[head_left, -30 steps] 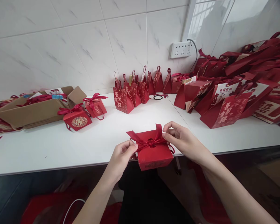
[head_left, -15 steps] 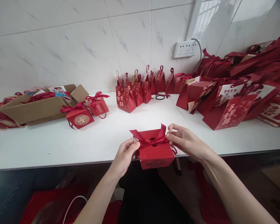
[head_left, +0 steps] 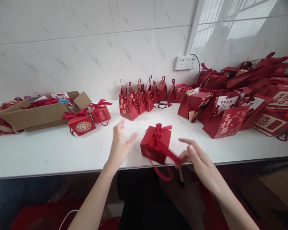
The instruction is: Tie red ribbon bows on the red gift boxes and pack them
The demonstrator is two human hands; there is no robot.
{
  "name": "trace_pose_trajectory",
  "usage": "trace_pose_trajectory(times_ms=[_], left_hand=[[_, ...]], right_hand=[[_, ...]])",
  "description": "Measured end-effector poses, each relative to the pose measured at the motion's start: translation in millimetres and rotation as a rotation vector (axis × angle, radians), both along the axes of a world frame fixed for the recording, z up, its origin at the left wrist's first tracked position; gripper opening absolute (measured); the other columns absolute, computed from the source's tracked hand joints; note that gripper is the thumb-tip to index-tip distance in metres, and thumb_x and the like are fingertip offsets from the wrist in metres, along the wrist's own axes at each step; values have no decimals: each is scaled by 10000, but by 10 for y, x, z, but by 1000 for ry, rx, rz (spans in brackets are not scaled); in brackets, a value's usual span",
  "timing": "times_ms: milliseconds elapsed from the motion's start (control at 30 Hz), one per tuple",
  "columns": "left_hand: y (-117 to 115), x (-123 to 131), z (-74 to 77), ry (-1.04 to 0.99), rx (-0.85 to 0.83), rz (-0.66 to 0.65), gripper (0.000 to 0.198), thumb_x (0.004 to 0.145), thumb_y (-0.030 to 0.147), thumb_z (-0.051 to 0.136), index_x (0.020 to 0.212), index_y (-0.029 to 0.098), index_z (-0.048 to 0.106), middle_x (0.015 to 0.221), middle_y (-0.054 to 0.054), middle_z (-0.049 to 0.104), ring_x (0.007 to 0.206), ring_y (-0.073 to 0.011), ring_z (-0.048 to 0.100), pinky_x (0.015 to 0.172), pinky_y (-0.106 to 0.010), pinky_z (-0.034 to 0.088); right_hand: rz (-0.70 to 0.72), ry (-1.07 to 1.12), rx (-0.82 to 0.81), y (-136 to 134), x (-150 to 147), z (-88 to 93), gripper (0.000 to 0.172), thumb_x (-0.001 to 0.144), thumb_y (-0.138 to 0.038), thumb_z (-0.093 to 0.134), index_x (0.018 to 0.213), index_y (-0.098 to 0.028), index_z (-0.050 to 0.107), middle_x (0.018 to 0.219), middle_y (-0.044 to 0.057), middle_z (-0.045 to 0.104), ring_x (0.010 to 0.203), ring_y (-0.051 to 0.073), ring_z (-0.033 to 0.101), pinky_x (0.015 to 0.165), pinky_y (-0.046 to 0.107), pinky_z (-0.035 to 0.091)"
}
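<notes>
A small red gift box (head_left: 147, 139) sits near the table's front edge, turned at an angle. A dark red ribbon bow (head_left: 158, 132) is tied on its top, and one long tail stretches toward the right. A red cord handle (head_left: 162, 175) hangs loosely past the front edge, blurred. My left hand (head_left: 120, 145) is open beside the box, thumb apart from the fingers, touching nothing. On the other side, my right hand (head_left: 198, 159) has its index finger stretched out. Its lower fingers are blurred by the ribbon tail; whether they touch it I cannot tell.
Two finished-looking red boxes with bows (head_left: 83, 124) stand left, before an open cardboard box (head_left: 38, 118) of red items. Several red triangular bags (head_left: 128, 107) line the back near a black ring (head_left: 162, 106). More red bags and boxes (head_left: 223, 118) pile up right, below a wall socket (head_left: 186, 63).
Both hands have let go of the bow's tails at the sides. The box has turned and now rests farther onto the table. My left hand has moved left and opened.
</notes>
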State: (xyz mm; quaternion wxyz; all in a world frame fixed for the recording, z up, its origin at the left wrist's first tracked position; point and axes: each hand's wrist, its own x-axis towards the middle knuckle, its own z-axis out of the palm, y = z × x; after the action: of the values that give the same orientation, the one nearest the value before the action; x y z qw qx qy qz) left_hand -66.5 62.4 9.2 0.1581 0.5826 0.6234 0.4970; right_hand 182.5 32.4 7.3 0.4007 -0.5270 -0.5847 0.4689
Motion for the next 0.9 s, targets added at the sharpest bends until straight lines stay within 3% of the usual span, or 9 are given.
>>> trace_pose_trajectory(times_ms=[100, 167, 233, 300, 367, 467, 667, 800, 900], left_hand=[[17, -52, 81, -61, 54, 48, 391, 828, 407, 543, 1162, 214, 483, 1299, -110, 495, 1240, -249, 450, 1037, -435, 342], [-11, -20, 106, -129, -42, -98, 344, 853, 432, 498, 1112, 207, 530, 1260, -100, 545, 1233, -237, 467, 1050, -418, 333], [-31, 61, 97, -145, -148, -255, 353, 860, 439, 490, 1124, 212, 545, 1256, -95, 562, 1229, -231, 478, 1063, -409, 317], [-25, 162, 67, -137, -212, -342, 366, 858, 429, 498, 1157, 220, 535, 1266, -90, 561, 1207, -224, 496, 1048, -394, 330], [2, 251, 42, -134, -220, -329, 346, 856, 424, 498, 1123, 207, 541, 1224, -91, 584, 1147, -217, 534, 989, -364, 380], [34, 321, 46, -91, -196, -220, 280, 839, 425, 517, 980, 187, 561, 1073, -75, 632, 987, -202, 589, 842, -310, 439], [-6, 316, 210, 43, -172, -156, 309, 844, 422, 500, 662, 180, 559, 625, 20, 574, 582, -119, 517, 582, -233, 382], [-65, 339, 330, -265, -389, -278, 371, 818, 467, 512, 611, 161, 547, 413, 36, 484, 344, -86, 426, 386, -206, 287], [-165, 399, 338, -593, -590, -447, 341, 796, 480, 527, 746, 150, 593, 419, 10, 546, 335, -125, 511, 325, -190, 291]], right_hand=[[-87, -88, 51, -94, 103, 109, 525, 880, -630, 336, 1076, -192, 551, 504, -18, 552, 470, 169, 555, 520, 292, 462], [-246, -138, 163, 2, 154, 103, 468, 875, -608, 375, 940, -193, 582, 513, -13, 532, 478, 160, 539, 518, 284, 447], [-329, -161, 305, 180, 166, 41, 405, 854, -575, 448, 902, -197, 583, 669, 33, 605, 642, 189, 603, 608, 304, 479], [-269, -133, 388, 369, 134, -38, 387, 827, -545, 507, 985, -200, 581, 961, 92, 639, 896, 229, 620, 723, 338, 498], [-137, -100, 360, 511, 73, -89, 397, 839, -530, 492, 1055, -208, 575, 1108, 103, 614, 1013, 232, 593, 801, 359, 490], [-5, -108, 258, 601, -13, -83, 387, 865, -532, 448, 971, -192, 600, 993, 82, 655, 921, 212, 611, 800, 351, 476], [25, -168, 245, 516, -101, 39, 261, 823, -448, 540, 801, -191, 580, 748, 38, 656, 703, 179, 599, 657, 306, 459], [26, -170, 326, 395, -182, 128, 176, 830, -366, 537, 891, -206, 577, 712, 14, 655, 676, 172, 602, 669, 307, 460], [107, -85, 304, 315, -239, 182, 182, 838, -330, 530, 977, -214, 540, 707, 2, 660, 641, 159, 609, 623, 283, 466]])
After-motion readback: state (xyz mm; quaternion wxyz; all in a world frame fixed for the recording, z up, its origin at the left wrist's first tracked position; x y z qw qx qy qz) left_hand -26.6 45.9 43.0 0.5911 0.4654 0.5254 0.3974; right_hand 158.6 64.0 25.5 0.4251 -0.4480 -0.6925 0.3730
